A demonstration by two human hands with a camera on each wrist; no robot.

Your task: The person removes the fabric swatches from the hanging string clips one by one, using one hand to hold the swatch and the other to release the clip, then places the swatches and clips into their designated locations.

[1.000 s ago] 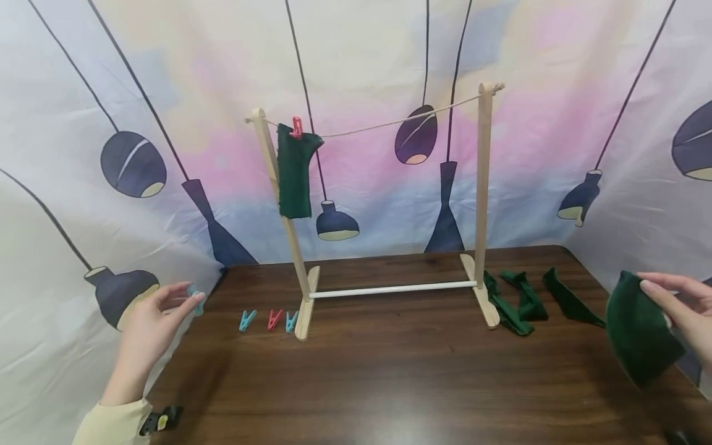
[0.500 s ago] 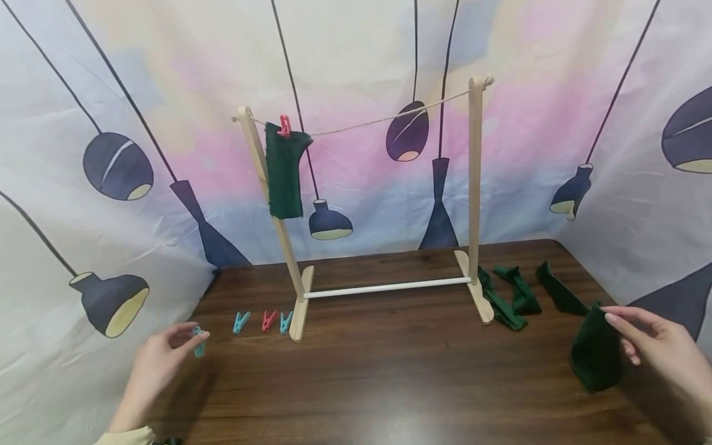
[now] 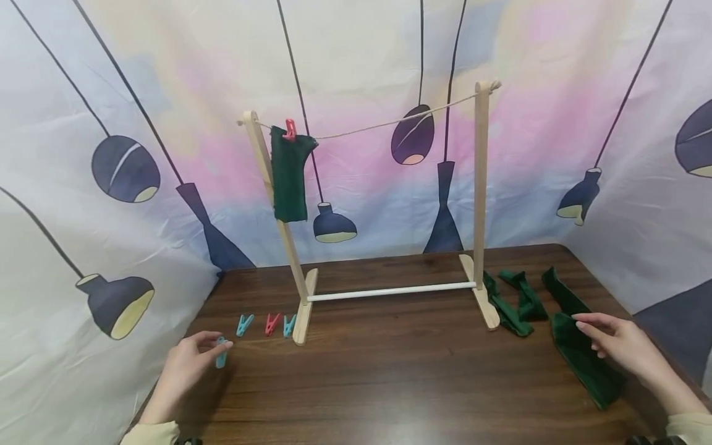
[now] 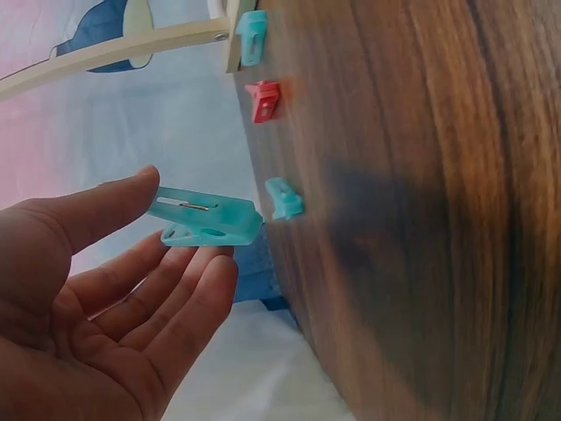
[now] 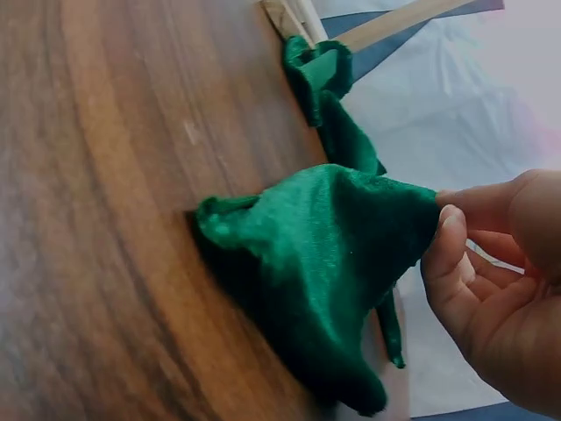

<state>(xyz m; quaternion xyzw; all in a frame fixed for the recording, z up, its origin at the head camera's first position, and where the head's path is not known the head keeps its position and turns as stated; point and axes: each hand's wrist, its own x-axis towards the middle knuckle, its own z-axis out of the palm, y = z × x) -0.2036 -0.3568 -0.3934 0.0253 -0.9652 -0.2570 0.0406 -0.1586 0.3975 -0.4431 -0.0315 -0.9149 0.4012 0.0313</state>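
Between thumb and fingers of my left hand (image 3: 186, 368) is a light blue clothespin (image 4: 215, 217), held above the table's left side. My right hand (image 3: 625, 349) pinches a dark green velvety cloth (image 5: 307, 254) by one corner, on the table's right side. Its lower part appears to touch the tabletop in the right wrist view. A similar green cloth (image 3: 289, 179) hangs at the left end of the rope (image 3: 378, 126), clipped with a red clothespin (image 3: 290, 130).
The rope runs between two wooden posts (image 3: 481, 185), joined low down by a white rod (image 3: 389, 292). Two blue clothespins (image 3: 243, 325) and a red clothespin (image 3: 271, 324) lie by the left foot. Several crumpled green cloths (image 3: 531, 300) lie beyond the right foot. A printed curtain (image 3: 367, 185) surrounds the table.
My right hand has come inward and down, lowering the green cloth toward the table. My left hand, still holding the blue clothespin, has moved lower and slightly right.
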